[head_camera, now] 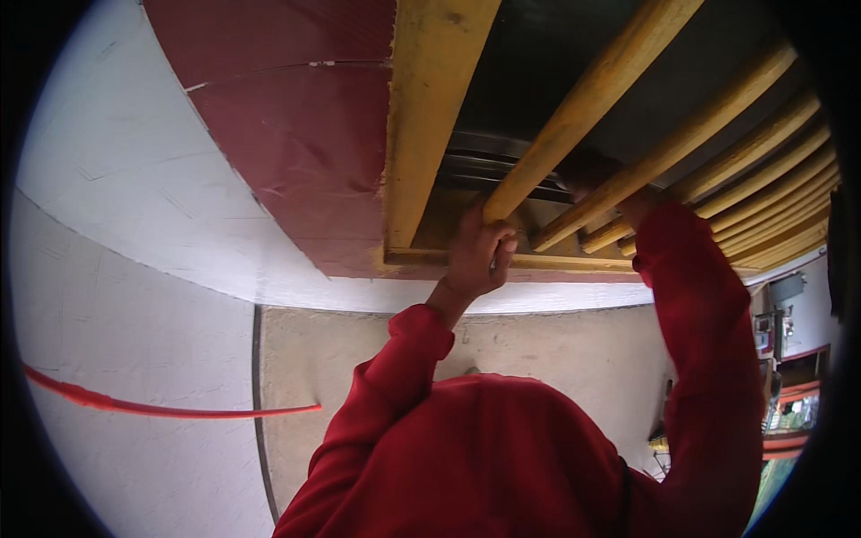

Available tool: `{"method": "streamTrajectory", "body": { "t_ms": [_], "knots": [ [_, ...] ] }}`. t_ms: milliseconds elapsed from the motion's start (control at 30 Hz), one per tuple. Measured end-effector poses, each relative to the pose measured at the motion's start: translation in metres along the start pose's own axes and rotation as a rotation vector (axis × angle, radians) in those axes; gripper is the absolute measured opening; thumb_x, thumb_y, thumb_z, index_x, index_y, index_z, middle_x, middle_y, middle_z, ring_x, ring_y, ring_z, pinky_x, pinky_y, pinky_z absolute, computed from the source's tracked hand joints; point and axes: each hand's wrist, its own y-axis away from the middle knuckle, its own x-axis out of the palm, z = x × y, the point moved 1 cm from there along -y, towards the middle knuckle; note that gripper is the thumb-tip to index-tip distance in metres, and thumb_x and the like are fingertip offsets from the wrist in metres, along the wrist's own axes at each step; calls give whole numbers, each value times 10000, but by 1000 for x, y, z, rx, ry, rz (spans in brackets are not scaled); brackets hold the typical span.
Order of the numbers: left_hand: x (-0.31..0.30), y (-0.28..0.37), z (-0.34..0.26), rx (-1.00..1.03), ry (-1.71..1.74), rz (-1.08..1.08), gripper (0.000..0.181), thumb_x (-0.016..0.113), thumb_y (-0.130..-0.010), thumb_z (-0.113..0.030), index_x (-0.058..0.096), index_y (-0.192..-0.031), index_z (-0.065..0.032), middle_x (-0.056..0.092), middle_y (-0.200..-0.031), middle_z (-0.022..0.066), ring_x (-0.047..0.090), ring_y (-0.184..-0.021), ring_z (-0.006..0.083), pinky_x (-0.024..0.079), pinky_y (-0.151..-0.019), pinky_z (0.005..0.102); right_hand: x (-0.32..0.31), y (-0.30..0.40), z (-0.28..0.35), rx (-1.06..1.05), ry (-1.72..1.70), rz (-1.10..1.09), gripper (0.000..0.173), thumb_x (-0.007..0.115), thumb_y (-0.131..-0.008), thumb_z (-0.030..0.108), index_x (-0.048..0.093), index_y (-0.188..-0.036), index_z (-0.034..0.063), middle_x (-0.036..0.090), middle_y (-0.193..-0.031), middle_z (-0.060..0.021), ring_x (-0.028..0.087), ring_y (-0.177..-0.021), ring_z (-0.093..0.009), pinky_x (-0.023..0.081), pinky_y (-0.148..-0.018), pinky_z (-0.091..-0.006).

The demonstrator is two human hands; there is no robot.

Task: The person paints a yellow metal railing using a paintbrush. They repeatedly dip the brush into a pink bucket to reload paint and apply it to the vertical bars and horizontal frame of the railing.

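Note:
My left hand (481,252) is closed around the lower end of the nearest yellow wooden bar (565,128), at the sill of a barred window opening. My right hand (595,175) reaches between the bars into the dark space behind them; its fingers are in shadow, so whether it holds something cannot be seen. Beside its fingers, metal rails (498,165) run across the lower part of the opening. Several more yellow bars (672,151) stand in a row to the right. A wide yellow frame post (437,114) borders the opening on the left.
Maroon sheeting (316,148) covers the wall left of the frame, with white wall (155,195) beyond. A red rod-like strip (175,411) extends from the left over the concrete floor (551,343). Assorted objects stand at the far right.

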Motion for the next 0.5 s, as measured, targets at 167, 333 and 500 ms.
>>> {"method": "streamTrajectory", "body": {
  "t_ms": [167,333,500],
  "knots": [
    [3,1,-4,23,-7,42,155,542,-886,-182,547,-996,-73,505,-1104,239,535,-905,345,455,-749,400,-58,13,3,236,-549,131,198,619,-873,227,631,-901,31,624,-639,-49,626,-551,-143,545,-543,-278],
    [-5,-2,3,69,-11,-26,168,511,-923,-214,548,-981,-61,494,-1124,240,536,-911,324,445,-774,379,-50,-4,28,324,-643,78,278,535,-924,236,603,-790,3,616,-583,-79,622,-507,-188,523,-492,-329],
    [-10,-4,1,13,8,11,172,502,-922,-218,551,-964,-58,492,-1140,249,536,-915,327,444,-778,380,3,3,-1,197,-7,156,259,550,-850,240,650,-938,18,646,-920,-154,630,-862,-300,509,-769,-399]
  ]
}}
